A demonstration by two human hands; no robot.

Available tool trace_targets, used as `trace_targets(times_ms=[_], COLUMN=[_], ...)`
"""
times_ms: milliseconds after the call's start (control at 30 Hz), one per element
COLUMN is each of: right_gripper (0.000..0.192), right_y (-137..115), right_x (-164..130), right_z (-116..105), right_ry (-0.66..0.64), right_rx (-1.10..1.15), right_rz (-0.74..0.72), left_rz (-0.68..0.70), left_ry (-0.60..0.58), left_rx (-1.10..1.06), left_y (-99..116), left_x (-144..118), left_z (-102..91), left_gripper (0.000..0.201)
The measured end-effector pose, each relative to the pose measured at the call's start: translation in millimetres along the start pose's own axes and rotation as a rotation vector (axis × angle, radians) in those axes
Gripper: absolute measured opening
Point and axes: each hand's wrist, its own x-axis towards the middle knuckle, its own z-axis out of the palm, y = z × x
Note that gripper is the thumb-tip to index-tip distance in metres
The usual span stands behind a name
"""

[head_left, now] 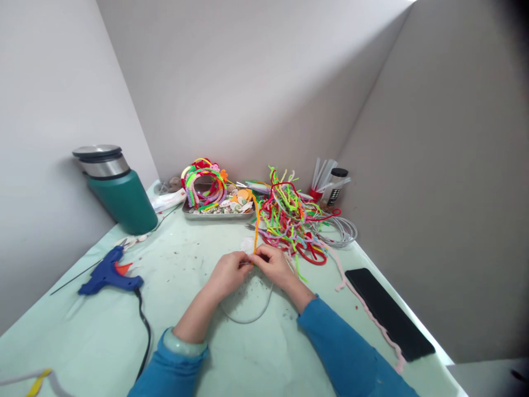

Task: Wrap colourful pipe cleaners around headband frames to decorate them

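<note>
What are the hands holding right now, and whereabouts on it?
Both hands, left and right, pinch the lower end of an orange pipe cleaner against the top of a grey wire hoop.

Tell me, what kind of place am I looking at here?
Likely a small craft workstation boxed in by plain partition walls: a pile of pipe cleaners, a blue glue gun, and a tray of finished headbands.

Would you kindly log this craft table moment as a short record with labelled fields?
Left hand: pinches a thin grey wire hoop
Right hand: pinches an orange pipe cleaner at the hoop's top
Behind hands: pile of pipe cleaners, metal tray of wrapped hoops
Left side: blue glue gun, green flask
Right side: black phone, pink pipe cleaner
</note>
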Motion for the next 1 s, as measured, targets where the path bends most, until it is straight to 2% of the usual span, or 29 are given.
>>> trace_targets(times_ms=[333, 700, 1000], right_gripper=[0.028, 0.035, 0.034], right_y=[1, 17, 7], right_x=[2, 4, 5], right_z=[-3, -4, -13], right_ry=[-0.032, -0.062, -0.133], right_rx=[0.148, 0.254, 0.343], right_rz=[0.157, 0.214, 0.245], left_rz=[0.128, 0.236, 0.34], left_ry=[0.064, 0.08, 0.134], left_rx=[0.136, 0.263, 0.38], left_y=[0, 3, 4], left_x=[-1, -5, -6], left_z=[-1.2, -3.4, -2.5], left_gripper=[0.012, 0.015, 0.023])
